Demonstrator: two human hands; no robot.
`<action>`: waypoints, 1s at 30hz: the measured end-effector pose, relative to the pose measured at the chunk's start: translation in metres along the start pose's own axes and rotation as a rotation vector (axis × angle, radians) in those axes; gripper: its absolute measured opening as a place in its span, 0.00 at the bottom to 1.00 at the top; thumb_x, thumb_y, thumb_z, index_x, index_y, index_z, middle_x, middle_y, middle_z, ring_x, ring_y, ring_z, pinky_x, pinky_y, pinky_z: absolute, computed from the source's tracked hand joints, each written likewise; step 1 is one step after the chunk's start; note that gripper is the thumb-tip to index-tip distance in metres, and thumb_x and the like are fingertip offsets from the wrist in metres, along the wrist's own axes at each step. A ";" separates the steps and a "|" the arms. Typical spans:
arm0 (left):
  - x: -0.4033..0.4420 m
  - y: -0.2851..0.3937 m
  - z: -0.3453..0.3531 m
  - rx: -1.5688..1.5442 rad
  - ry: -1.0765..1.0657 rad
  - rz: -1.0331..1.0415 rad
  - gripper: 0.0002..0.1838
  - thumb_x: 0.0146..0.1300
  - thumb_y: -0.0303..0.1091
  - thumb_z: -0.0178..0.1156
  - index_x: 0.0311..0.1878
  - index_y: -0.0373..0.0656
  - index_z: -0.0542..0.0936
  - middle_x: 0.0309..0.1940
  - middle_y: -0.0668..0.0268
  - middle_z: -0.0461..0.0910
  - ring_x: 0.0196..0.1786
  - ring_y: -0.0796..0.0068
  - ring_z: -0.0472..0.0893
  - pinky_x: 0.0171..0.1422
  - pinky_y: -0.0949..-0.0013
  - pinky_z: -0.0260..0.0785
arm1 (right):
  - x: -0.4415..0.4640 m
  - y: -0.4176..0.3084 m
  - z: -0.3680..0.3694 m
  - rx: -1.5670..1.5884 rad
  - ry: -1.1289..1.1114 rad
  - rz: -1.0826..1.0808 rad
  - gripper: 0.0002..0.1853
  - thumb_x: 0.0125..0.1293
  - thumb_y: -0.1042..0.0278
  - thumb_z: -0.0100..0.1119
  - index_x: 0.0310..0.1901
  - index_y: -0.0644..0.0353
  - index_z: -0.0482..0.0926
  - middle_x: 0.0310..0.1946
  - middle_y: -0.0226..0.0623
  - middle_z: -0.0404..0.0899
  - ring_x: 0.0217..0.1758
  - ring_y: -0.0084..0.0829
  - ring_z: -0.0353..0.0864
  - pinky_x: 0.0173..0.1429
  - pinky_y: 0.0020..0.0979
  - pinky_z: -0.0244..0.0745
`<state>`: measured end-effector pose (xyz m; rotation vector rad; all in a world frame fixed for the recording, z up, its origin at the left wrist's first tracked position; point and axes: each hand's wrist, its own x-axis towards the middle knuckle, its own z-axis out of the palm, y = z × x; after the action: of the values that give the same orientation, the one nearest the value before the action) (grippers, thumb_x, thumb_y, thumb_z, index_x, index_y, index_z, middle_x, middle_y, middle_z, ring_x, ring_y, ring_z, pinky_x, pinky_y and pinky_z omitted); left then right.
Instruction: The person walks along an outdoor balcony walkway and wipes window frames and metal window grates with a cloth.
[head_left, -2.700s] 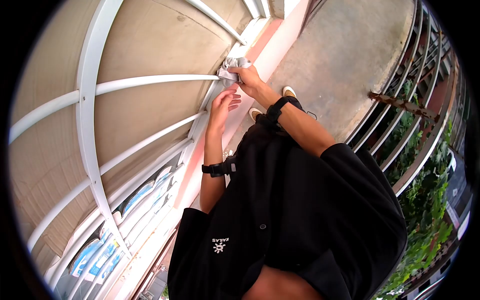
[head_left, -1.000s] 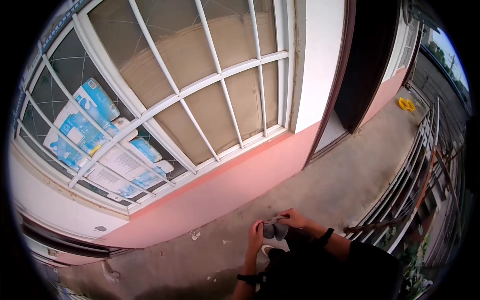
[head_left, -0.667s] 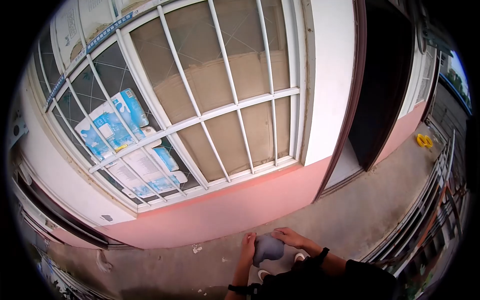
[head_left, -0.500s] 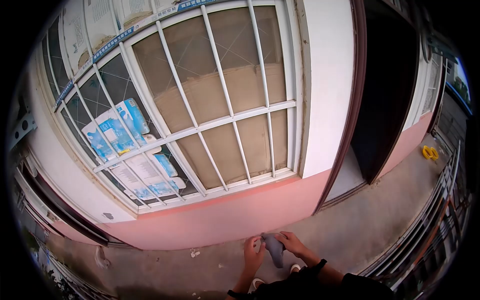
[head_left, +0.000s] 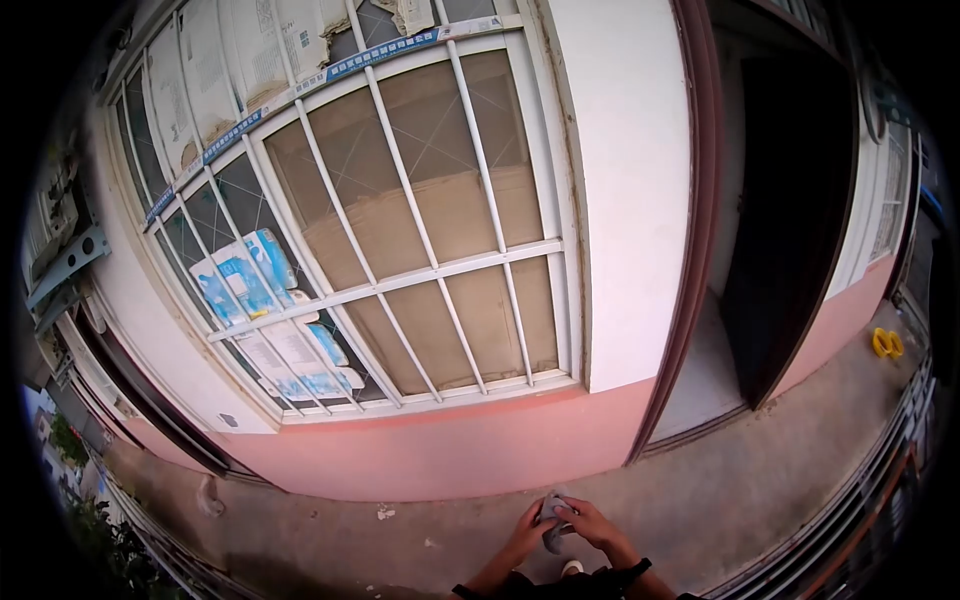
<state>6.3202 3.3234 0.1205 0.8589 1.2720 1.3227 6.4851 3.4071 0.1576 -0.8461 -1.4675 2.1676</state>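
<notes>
A small grey cloth (head_left: 553, 538) hangs bunched between my two hands at the bottom of the view. My left hand (head_left: 530, 527) pinches it from the left side. From the right, my right hand (head_left: 590, 523) grips it with thumb and fingers. Part of the cloth is hidden behind the fingers. Both hands are low in front of my body, over the concrete floor and away from the window.
A barred window (head_left: 435, 270) with cardboard behind it is set in a pink and white wall (head_left: 450, 455). An open doorway (head_left: 700, 370) stands to its right. Yellow slippers (head_left: 886, 343) lie on the walkway (head_left: 340, 545) beside a metal railing (head_left: 870, 520).
My hands came away from the window bars with the cloth and are now low before my body. The cloth has been turned and bunched smaller. The view has tilted up.
</notes>
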 end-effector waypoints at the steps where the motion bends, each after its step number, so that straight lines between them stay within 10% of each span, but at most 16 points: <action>1: -0.001 0.003 0.000 -0.031 -0.021 0.018 0.30 0.71 0.33 0.64 0.73 0.39 0.68 0.63 0.59 0.76 0.64 0.70 0.76 0.68 0.67 0.69 | -0.001 -0.003 -0.002 0.040 -0.009 0.042 0.22 0.80 0.58 0.54 0.67 0.63 0.75 0.55 0.36 0.81 0.55 0.27 0.81 0.56 0.32 0.81; 11: 0.024 0.059 -0.005 0.034 0.245 0.216 0.24 0.68 0.25 0.63 0.67 0.35 0.73 0.58 0.59 0.80 0.59 0.71 0.79 0.66 0.66 0.71 | 0.025 -0.009 0.009 0.471 -0.038 0.021 0.28 0.75 0.65 0.63 0.72 0.57 0.66 0.58 0.38 0.77 0.59 0.28 0.79 0.60 0.38 0.81; 13: 0.038 0.083 -0.005 0.037 0.253 0.250 0.22 0.68 0.24 0.62 0.65 0.34 0.74 0.56 0.59 0.81 0.58 0.72 0.79 0.65 0.67 0.71 | 0.043 -0.007 0.008 -0.169 0.297 -0.334 0.30 0.69 0.69 0.70 0.69 0.59 0.68 0.55 0.37 0.78 0.57 0.28 0.80 0.62 0.37 0.79; 16: 0.068 0.087 -0.020 0.037 0.207 0.256 0.20 0.67 0.23 0.61 0.63 0.33 0.76 0.53 0.60 0.82 0.55 0.74 0.80 0.63 0.69 0.72 | 0.055 -0.062 0.025 -0.302 0.536 -0.582 0.28 0.64 0.68 0.74 0.63 0.64 0.74 0.47 0.37 0.81 0.51 0.28 0.82 0.60 0.33 0.80; 25: 0.145 0.145 -0.079 -0.421 -0.121 0.095 0.25 0.72 0.24 0.53 0.72 0.37 0.70 0.63 0.59 0.76 0.65 0.69 0.75 0.71 0.64 0.67 | 0.165 -0.118 0.031 -0.320 0.388 -0.421 0.19 0.66 0.74 0.69 0.57 0.65 0.77 0.42 0.36 0.84 0.42 0.25 0.83 0.48 0.29 0.80; 30: 0.150 0.196 -0.123 0.154 0.021 0.296 0.26 0.73 0.26 0.53 0.74 0.43 0.68 0.66 0.61 0.73 0.70 0.70 0.70 0.73 0.64 0.63 | 0.213 -0.212 0.019 -0.756 0.814 -0.726 0.20 0.58 0.73 0.71 0.53 0.65 0.80 0.39 0.51 0.84 0.37 0.43 0.85 0.44 0.37 0.79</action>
<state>6.1345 3.4681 0.2648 1.1797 1.3124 1.4801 6.3110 3.6053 0.3025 -1.0174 -1.7174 0.5933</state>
